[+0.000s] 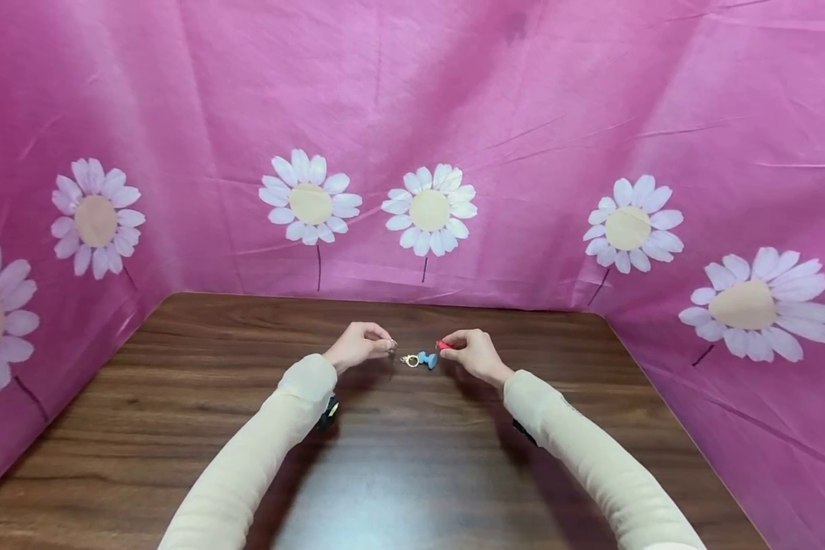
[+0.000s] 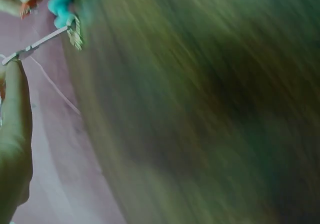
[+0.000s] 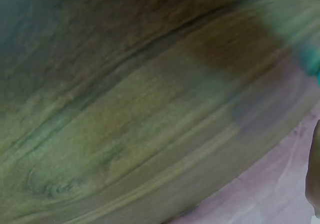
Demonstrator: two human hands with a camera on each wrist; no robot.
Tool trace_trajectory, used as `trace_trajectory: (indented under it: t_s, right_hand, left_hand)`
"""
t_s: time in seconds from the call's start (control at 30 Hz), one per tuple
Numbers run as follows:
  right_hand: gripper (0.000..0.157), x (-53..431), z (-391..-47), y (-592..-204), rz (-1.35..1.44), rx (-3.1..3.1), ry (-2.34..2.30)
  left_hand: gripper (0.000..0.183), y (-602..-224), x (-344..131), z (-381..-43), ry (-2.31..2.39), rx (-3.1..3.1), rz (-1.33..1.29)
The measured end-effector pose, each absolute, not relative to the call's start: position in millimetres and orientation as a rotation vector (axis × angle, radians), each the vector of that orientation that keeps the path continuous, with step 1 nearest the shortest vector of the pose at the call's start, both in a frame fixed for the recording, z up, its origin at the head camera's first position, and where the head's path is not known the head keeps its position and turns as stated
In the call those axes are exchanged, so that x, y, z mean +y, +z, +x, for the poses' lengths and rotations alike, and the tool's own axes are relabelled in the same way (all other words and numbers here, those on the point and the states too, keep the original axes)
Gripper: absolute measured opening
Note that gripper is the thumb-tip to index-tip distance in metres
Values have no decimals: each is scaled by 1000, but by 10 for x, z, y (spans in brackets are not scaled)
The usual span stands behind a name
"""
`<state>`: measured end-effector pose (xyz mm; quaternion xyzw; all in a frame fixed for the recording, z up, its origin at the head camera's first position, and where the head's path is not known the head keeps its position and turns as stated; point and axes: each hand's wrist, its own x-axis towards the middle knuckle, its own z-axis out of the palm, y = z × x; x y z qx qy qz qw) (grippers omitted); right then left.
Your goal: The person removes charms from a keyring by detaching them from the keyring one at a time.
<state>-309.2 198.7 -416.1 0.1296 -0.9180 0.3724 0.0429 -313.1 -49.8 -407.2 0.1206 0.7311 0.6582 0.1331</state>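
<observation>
My left hand point(image 1: 363, 345) pinches a thin silver metal piece point(image 2: 42, 42) between thumb and fingertips; its exact kind cannot be told. The thumb side of this hand shows at the left edge of the left wrist view. Opposite, my right hand point(image 1: 480, 354) pinches a small red piece point(image 1: 444, 344) with metal bits at its end. Between the hands a blue dumbbell-shaped keychain charm point(image 1: 428, 359) lies on the table, with a gold ring and clasp point(image 1: 411, 360) at its left. Whether the silver piece touches the gold ring is unclear. The right wrist view shows only a sliver of charm point(image 3: 311, 59).
The brown wood-grain table point(image 1: 399, 443) carries these things near its far side. Pink cloth point(image 1: 509, 92) with white daisies stands around the back and both sides. A dark band point(image 1: 328, 412) sits at the left wrist.
</observation>
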Motion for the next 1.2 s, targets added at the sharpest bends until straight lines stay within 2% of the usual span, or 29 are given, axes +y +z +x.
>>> trace_trajectory:
  t_s: [0.27, 0.47, 0.63, 0.8, 1.2]
  right_hand:
    - [20, 2014, -3134, -4273, 327, -2868, 1128]
    - [20, 2035, -3138, -4314, 345, -2882, 1023]
    - [19, 2067, -3117, -4346, 335, -2865, 972]
    - [21, 2085, -3097, -4379, 338, -2865, 981]
    - [32, 2107, -3087, -4362, 339, -2893, 1121]
  left_hand:
    - [12, -4279, -657, -3274, 1894, 2120, 267]
    - [7, -4449, -792, -3385, 1683, 2400, 381]
    - [3, -4314, -780, -3294, 1318, 2720, 326]
    - [6, -4207, -770, -3202, 1130, 2866, 331]
    - [13, -4248, -857, -3237, 1122, 2843, 386]
